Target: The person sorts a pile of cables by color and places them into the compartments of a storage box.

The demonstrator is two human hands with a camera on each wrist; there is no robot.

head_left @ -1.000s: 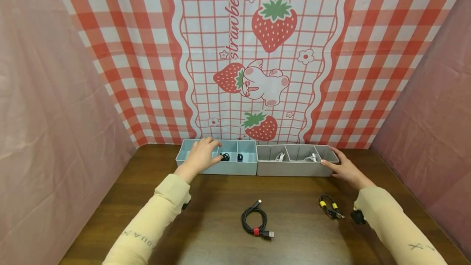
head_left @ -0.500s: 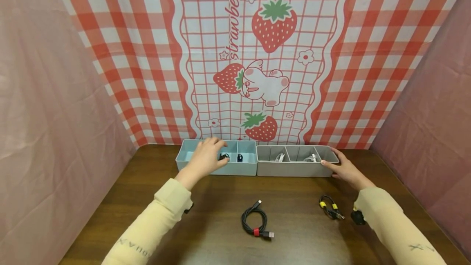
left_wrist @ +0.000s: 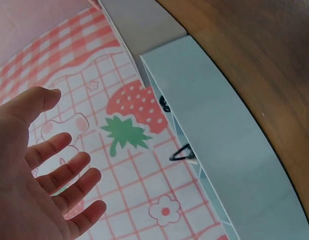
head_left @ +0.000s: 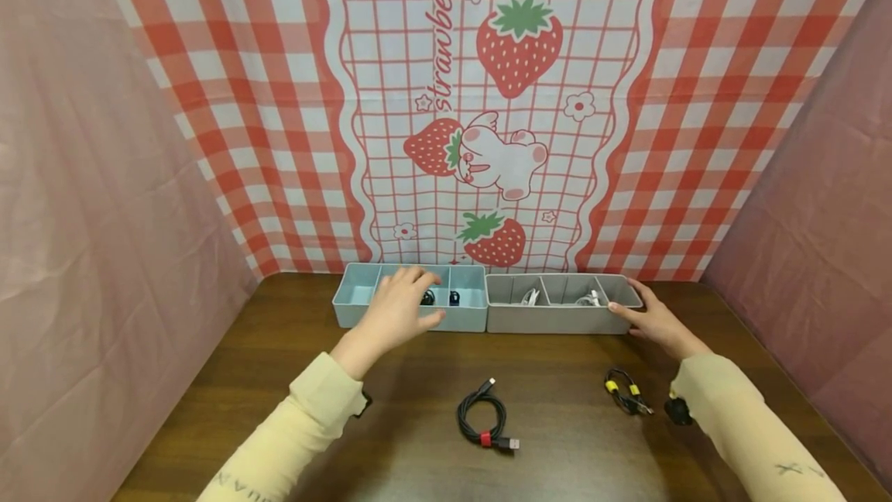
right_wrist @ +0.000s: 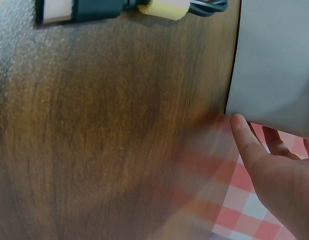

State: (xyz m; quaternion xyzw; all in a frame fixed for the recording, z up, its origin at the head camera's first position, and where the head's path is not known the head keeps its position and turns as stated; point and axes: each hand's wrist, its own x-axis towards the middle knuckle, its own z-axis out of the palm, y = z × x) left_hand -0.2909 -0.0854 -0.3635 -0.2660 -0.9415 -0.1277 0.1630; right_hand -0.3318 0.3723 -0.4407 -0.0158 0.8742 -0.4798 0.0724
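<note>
Above the front of the light-blue divided box (head_left: 467, 321), my left hand (head_left: 393, 308) hovers with relaxed, spread fingers and holds nothing. The left wrist view shows its open palm apart from the box. Dark coiled cables (head_left: 454, 298) lie in the blue box, partly hidden by that hand. My right hand (head_left: 655, 321) rests against the right end of the grey divided box (head_left: 550, 321), its thumb at the front corner and its fingers along the end wall. White cables (head_left: 531, 297) lie in two grey compartments. The two boxes stand end to end.
On the brown wooden table (head_left: 411, 424) lies a coiled black USB cable (head_left: 481, 417) with a red tie. Right of it is a smaller black cable (head_left: 623, 393) with yellow ties. A strawberry-print cloth (head_left: 516, 153) hangs right behind the boxes, with pink cloth at both sides.
My left hand has moved right and slightly toward me, off the blue box's left part. My right hand, the boxes and the cables look unmoved.
</note>
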